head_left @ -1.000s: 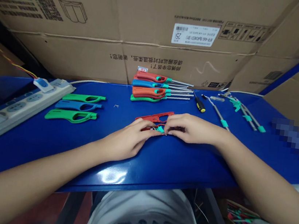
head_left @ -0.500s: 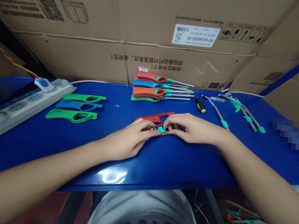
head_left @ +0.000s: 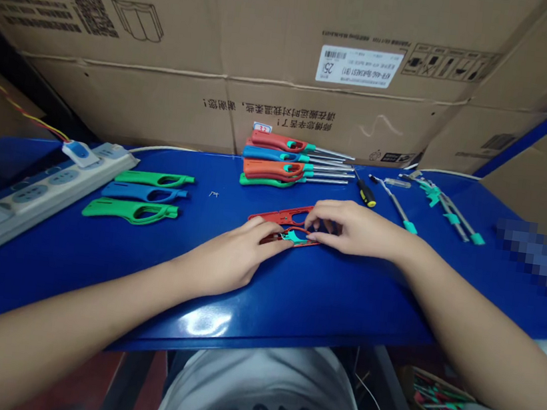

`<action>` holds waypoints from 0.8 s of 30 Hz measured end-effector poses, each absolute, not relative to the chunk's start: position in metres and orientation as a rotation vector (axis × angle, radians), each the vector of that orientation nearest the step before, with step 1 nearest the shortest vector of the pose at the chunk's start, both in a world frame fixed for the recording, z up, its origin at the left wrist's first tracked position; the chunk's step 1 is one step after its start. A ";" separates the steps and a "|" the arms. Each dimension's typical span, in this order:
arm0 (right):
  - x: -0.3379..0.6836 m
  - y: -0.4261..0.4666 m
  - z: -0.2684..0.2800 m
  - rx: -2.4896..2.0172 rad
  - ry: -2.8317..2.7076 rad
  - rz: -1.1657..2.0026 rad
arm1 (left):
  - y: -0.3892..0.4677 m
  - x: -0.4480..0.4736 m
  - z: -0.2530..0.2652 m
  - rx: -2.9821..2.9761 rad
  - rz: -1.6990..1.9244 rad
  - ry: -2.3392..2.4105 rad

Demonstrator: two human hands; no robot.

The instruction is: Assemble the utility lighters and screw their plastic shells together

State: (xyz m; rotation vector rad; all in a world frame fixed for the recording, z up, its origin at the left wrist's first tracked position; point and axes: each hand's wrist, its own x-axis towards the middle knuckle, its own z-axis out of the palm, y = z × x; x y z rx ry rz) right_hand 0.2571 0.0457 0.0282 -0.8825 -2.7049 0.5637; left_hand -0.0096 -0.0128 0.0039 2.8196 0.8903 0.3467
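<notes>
Centrally, on the blue table (head_left: 259,317): two red shells, one behind the other.

Near shell (head_left: 306,244): lying between the hands, a teal trigger (head_left: 294,237) in it, a thin pale wire beside the trigger.

Far shell (head_left: 276,217): just beyond, its right end partly hidden by fingers.

Left hand (head_left: 234,255): thumb and forefinger narrowed on the near shell's left part, holding it at the table.

Right hand (head_left: 353,229): fingers curled, thumb and forefinger slightly parted at the near shell's right end; whether they pinch anything, cannot be told.

Behind: lighters (head_left: 274,167) in red, blue, orange and green, grouped, metal barrels pointing right.

Beside the barrels: one black-and-yellow screwdriver (head_left: 366,194).

Right: metal rods (head_left: 455,211) with teal fittings.

Left: three handles (head_left: 121,212), green, blue, green; tiny pins (head_left: 214,194) near them; one white power strip (head_left: 62,178).

Rear: cardboard (head_left: 157,95), printed.
</notes>
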 end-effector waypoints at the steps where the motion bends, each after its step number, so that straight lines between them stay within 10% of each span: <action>1: 0.258 0.047 0.027 -0.859 -2.708 0.496 | -0.013 -0.010 0.004 2.820 0.350 0.889; 13: 0.255 0.055 0.015 -0.942 -2.656 0.148 | -0.005 -0.016 0.004 2.861 0.588 0.885; 24: 0.239 0.038 0.024 -1.086 -1.884 1.132 | 0.009 -0.031 0.016 2.914 0.889 1.086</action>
